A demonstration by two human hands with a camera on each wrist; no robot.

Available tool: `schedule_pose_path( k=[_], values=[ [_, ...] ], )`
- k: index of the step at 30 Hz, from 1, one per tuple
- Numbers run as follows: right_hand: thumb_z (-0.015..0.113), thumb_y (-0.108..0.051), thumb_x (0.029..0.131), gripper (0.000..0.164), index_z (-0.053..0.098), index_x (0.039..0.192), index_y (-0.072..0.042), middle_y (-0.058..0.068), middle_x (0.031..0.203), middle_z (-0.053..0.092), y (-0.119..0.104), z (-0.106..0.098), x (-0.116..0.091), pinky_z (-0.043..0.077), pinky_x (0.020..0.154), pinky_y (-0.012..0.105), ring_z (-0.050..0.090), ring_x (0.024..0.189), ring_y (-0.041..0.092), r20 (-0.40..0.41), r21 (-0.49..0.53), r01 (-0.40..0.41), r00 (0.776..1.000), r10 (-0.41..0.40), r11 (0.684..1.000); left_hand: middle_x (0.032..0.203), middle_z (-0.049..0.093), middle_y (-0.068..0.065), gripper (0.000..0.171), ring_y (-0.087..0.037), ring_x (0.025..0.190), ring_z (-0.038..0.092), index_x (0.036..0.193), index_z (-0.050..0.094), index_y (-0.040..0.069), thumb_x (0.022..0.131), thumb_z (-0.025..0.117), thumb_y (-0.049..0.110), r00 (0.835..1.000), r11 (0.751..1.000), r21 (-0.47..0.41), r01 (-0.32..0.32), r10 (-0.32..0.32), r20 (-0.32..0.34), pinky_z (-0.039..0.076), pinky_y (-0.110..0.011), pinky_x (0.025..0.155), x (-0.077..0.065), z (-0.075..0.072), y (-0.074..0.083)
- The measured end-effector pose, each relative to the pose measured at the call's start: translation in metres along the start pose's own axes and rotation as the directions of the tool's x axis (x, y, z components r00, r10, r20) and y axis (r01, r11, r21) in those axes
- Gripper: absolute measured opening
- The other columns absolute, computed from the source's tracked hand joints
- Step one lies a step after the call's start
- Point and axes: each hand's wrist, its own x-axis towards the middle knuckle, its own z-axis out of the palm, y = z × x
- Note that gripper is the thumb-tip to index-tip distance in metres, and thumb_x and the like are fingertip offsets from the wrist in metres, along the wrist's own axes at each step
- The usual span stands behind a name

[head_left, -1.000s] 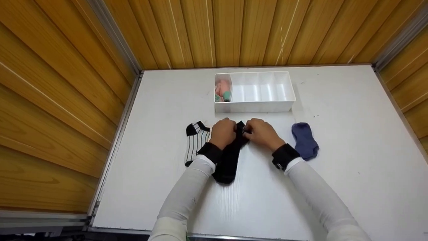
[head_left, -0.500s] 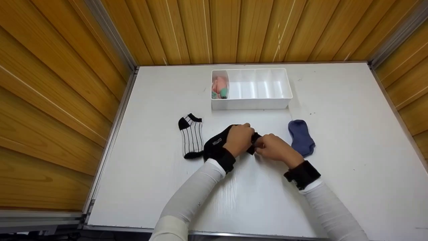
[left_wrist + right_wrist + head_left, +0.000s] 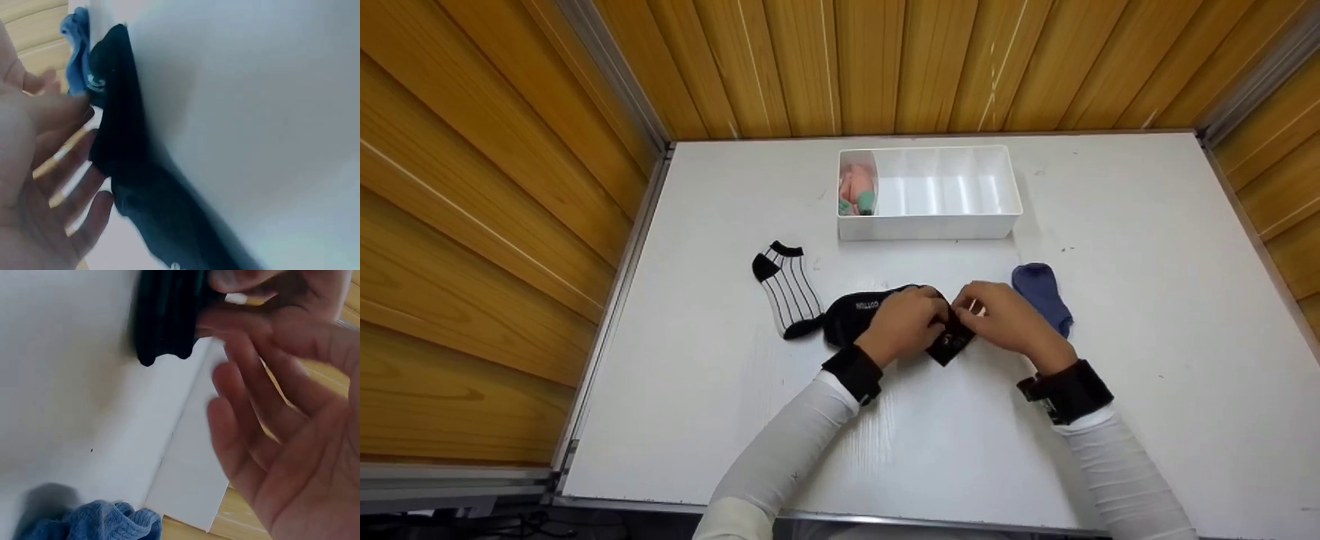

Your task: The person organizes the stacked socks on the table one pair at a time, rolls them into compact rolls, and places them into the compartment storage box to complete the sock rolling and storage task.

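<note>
A black sock with pale lettering lies across the middle of the white table, bent near its cuff. In the head view my left hand lies over its middle, thumb and fingertips gripping the fabric. The left wrist view shows the fingers of that hand along the edge of the dark sock. My right hand pinches the sock at its cuff end with thumb and forefinger. Its other fingers are loosely bent in the right wrist view, beside the ribbed black cuff. The fingertips partly hide the sock.
A white striped sock with black heel and toe lies left of the black one. A blue sock lies beyond my right hand. Behind stands a white divided box, with pink-and-green socks in its leftmost compartment. Wood-patterned walls enclose the table.
The black sock has turned from lying lengthwise to lying crosswise, its cuff end now to the right. Both hands have moved right and nearer the body. The striped sock has shifted left and tilted.
</note>
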Motion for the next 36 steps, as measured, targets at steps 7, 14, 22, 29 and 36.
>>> schedule_pose_path(
  k=[7,14,22,29,36],
  values=[
    [0.055,0.006,0.092,0.033,0.07,0.12,0.0,0.012,0.123,0.066,-0.001,0.028,-0.003,0.05,0.098,0.048,0.062,0.113,0.032,0.063,-0.137,0.15,0.988,-0.143,0.979,0.099,0.069,0.0,0.02,-0.021,0.09,0.069,0.1,0.072,0.018,0.096,0.067,0.037,0.969,0.971,0.018,0.238,-0.239,0.059,0.058,-0.042,0.08,-0.023,-0.01,-0.006],
    [0.055,0.006,0.085,0.033,0.075,0.107,-0.006,0.004,0.111,0.065,-0.013,0.036,-0.028,0.053,0.09,0.042,0.064,0.102,0.022,0.115,-0.197,0.094,0.991,-0.072,0.976,0.105,0.067,0.002,0.02,-0.019,0.093,0.068,0.104,0.072,0.02,0.097,0.065,0.038,0.991,0.988,0.086,0.131,-0.133,0.023,0.056,-0.038,0.08,-0.018,0.001,0.006],
    [0.076,-0.016,0.083,0.029,0.073,0.112,-0.012,-0.002,0.116,0.059,-0.03,0.048,-0.053,0.052,0.091,0.038,0.059,0.107,0.015,0.172,-0.142,0.093,0.983,-0.068,0.986,0.114,0.065,0.002,0.018,-0.021,0.101,0.066,0.108,0.073,0.023,0.094,0.068,0.034,0.999,0.995,0.096,0.024,-0.029,0.045,0.055,-0.039,0.086,-0.015,0.006,0.01],
    [0.09,-0.027,0.072,0.048,0.069,0.111,-0.009,0.001,0.106,0.059,-0.032,0.059,-0.065,0.052,0.083,0.037,0.057,0.096,0.017,0.043,-0.247,0.068,0.997,-0.059,0.967,0.112,0.063,0.006,0.015,-0.015,0.101,0.059,0.107,0.072,0.027,0.096,0.067,0.035,0.999,0.999,-0.033,-0.034,0.034,0.001,0.051,-0.033,0.083,-0.033,0.007,0.006],
    [0.085,-0.021,0.078,0.031,0.067,0.099,-0.008,0.003,0.094,0.06,-0.028,0.065,-0.07,0.052,0.073,0.037,0.058,0.083,0.018,-0.008,-0.368,0.113,0.992,-0.125,0.923,0.103,0.062,0.007,0.03,-0.014,0.093,0.057,0.1,0.074,0.026,0.077,0.083,0.042,0.995,0.996,-0.004,-0.092,0.092,-0.029,0.047,-0.03,0.072,-0.068,0.006,0.012]
  ],
)
